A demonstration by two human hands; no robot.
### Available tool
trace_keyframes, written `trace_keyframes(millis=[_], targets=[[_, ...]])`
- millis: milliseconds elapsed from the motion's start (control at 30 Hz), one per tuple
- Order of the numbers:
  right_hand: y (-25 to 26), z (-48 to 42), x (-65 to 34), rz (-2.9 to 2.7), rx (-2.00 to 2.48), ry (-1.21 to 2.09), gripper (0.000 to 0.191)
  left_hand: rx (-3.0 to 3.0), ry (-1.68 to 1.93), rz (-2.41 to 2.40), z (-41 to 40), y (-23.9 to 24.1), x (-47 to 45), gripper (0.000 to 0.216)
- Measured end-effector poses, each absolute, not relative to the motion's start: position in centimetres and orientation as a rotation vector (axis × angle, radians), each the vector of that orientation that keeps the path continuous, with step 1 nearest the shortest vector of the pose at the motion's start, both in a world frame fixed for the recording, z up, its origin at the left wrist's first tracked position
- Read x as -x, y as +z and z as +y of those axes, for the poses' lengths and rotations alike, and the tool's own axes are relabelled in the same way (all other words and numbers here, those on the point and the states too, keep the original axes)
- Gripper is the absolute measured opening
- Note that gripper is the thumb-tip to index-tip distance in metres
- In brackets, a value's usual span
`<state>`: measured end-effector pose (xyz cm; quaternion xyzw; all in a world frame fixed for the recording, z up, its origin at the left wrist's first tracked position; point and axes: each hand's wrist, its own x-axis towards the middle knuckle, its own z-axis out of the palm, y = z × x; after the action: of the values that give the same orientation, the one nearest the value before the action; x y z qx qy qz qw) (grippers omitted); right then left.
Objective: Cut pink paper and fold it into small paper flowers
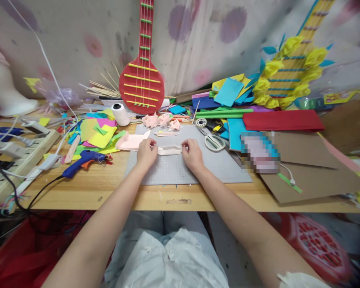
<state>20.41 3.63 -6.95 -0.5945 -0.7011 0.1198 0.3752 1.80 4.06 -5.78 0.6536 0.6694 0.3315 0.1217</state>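
Observation:
A narrow pale pink paper strip (pixel 169 150) stretches between my two hands, just over the grey cutting mat (pixel 180 172). My left hand (pixel 147 153) pinches its left end, and my right hand (pixel 192 153) pinches the right end. Behind the strip lie several crumpled pink paper flowers (pixel 151 121) and a thin pink scrap (pixel 165 134). A larger pink paper sheet (pixel 129 142) rests left of my left hand. Scissors with pale handles (pixel 214 143) lie on the mat, to the right of my right hand.
At left are a blue glue gun (pixel 81 163), a power strip (pixel 27 160) and a white thread spool (pixel 120 115). A red paper lute (pixel 142 86) stands behind. A yellow flowered instrument (pixel 291 76), red folded paper (pixel 283 121) and brown cardboard (pixel 306 180) are at right.

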Motion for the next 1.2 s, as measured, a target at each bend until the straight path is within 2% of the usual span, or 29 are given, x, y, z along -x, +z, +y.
trace_keyframes(millis=[267,400,800,1200], targets=[[-7.6,4.7,-20.4,-1.877,1.649,0.282,0.022,-1.993,0.347,1.971,6.5,-3.3,-2.8,0.025],[-7.6,4.6,-20.5,-1.887,1.646,0.282,0.021,-1.952,0.218,1.941,7.6,-2.8,-3.0,0.023],[-7.3,4.6,-20.4,-1.935,1.559,0.347,0.031,-1.902,0.316,1.673,7.3,-3.0,-3.0,0.011],[-7.1,3.9,-20.2,-2.096,1.423,0.250,0.020,-2.447,0.755,1.537,4.1,-4.9,-3.1,0.012]])
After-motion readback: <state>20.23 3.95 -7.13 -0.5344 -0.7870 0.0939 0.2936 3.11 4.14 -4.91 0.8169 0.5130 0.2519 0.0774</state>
